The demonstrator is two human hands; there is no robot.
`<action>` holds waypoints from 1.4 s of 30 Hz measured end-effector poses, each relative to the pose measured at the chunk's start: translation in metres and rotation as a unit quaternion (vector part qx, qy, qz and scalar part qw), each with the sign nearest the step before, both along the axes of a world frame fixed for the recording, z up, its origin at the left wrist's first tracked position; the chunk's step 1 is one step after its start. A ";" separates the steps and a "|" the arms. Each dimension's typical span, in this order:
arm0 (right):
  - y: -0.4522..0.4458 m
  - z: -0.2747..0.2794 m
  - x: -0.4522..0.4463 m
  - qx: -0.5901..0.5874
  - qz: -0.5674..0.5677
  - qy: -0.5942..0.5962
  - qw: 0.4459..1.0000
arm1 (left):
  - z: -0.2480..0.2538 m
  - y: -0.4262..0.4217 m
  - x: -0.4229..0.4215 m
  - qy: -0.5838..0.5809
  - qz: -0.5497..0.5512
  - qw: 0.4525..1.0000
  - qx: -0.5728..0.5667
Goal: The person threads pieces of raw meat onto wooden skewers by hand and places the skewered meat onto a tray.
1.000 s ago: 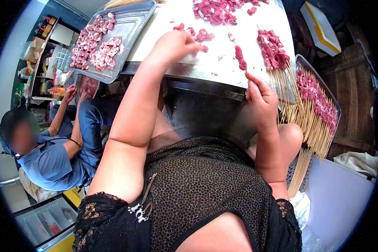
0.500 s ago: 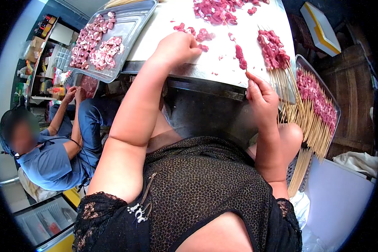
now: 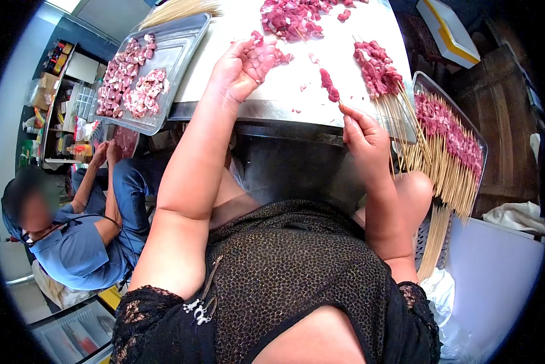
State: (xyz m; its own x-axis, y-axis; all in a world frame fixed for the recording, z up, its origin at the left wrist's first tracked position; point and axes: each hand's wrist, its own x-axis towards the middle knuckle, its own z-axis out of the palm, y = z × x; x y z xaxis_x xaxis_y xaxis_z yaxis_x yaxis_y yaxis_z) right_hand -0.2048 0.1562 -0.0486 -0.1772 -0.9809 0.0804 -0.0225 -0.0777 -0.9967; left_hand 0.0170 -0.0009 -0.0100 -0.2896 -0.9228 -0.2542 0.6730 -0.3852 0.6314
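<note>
my right hand pinches a thin wooden skewer of red meat, slanting away leftward. my left hand curls palm-up, hold unclear.

Looks like a meat prep area: skewered meat on a metal-edged worktable. Tray of cut meat alongside, stocked shelves behind.

Table at twelve o'clock, meat pile on it. Tray at eleven, meat pieces inside. Skewers in pan, two o'clock.
</note>
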 end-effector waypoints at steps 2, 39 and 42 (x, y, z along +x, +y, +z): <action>0.001 0.000 0.000 0.001 -0.002 -0.004 1.000 | -0.006 -0.001 -0.002 0.032 -0.024 0.999 0.003; 0.000 -0.007 0.001 -0.058 -0.068 0.060 0.994 | -0.011 -0.051 0.043 -0.726 0.108 0.571 -0.367; -0.001 -0.007 0.001 -0.060 -0.062 0.060 0.994 | -0.011 -0.052 0.033 -0.814 -0.001 0.502 -0.293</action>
State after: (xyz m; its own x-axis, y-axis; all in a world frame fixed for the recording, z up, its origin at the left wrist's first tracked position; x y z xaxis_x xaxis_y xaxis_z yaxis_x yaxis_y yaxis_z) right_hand -0.2041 0.1549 -0.0560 -0.2789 -0.9342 0.2225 -0.1569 -0.1843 -0.9703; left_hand 0.0505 -0.0526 -0.0208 -0.1394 -0.9774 0.1592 -0.9179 0.1878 0.3496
